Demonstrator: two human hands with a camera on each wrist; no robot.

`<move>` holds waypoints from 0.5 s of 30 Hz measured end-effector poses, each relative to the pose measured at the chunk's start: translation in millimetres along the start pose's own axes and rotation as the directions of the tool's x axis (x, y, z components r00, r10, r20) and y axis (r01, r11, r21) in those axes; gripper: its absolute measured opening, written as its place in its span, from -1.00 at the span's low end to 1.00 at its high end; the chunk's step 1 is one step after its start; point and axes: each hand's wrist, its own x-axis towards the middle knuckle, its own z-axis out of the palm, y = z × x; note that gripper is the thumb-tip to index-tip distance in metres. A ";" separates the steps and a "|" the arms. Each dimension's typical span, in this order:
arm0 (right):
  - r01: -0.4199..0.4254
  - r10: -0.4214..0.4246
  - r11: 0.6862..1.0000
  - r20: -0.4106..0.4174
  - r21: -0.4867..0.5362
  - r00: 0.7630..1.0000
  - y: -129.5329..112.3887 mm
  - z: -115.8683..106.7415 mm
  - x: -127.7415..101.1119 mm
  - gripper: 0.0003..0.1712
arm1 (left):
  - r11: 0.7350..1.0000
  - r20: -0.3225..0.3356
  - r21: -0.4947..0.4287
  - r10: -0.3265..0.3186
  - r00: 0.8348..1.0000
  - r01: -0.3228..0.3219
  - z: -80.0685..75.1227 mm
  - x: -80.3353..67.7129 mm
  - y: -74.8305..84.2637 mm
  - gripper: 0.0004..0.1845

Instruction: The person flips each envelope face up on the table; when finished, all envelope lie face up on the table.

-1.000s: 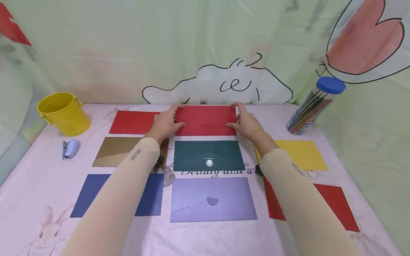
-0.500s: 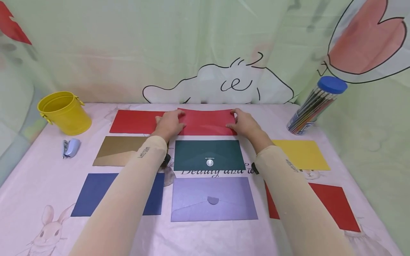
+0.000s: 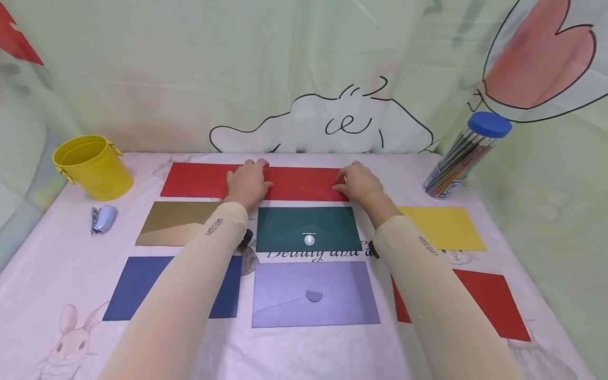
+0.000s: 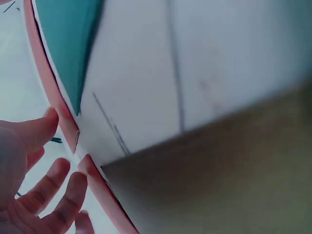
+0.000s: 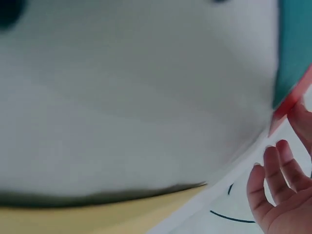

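In the back row, a red envelope [image 3: 304,183] lies flat in the middle, with another red envelope [image 3: 197,180] to its left. My left hand [image 3: 248,183] is over the seam between them, fingers spread. In the left wrist view its thumb [image 4: 48,121] touches the middle envelope's edge and the other fingers reach near the left one. At the middle envelope's right end is my right hand [image 3: 362,182]. Its thumb [image 5: 300,117] is right at the red edge in the right wrist view, the other fingers relaxed and apart from it. In front lies a dark green envelope [image 3: 309,221].
Gold [image 3: 171,221] and blue [image 3: 135,282] envelopes lie left, lilac [image 3: 315,279] front middle, yellow [image 3: 442,227] and red [image 3: 491,301] right. A yellow bucket [image 3: 92,174] and light blue stapler [image 3: 103,219] stand left; a blue-lidded pencil tube [image 3: 456,163] is back right.
The middle red envelope, held at both ends with its back edge raised, has come down flat beside the left red one. Both hands have loosened from it.
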 end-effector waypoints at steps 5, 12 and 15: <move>0.042 -0.042 0.999 -0.023 -0.002 0.999 -15.9 -3.3 -2.9 -0.63 | 0.984 0.003 -0.177 0.008 1.000 -0.007 -7.4 -1.3 -11.5 -0.31; 0.164 -0.155 0.974 -0.067 0.159 0.986 -49.3 2.3 -9.8 -0.22 | 0.900 0.043 -0.410 0.183 0.982 -0.150 -28.6 -11.4 -45.8 -0.21; 0.228 -0.210 0.942 -0.099 0.247 0.973 -61.8 5.8 -14.0 0.01 | 0.869 0.031 -0.450 0.245 0.969 -0.205 -37.2 -18.0 -67.0 -0.12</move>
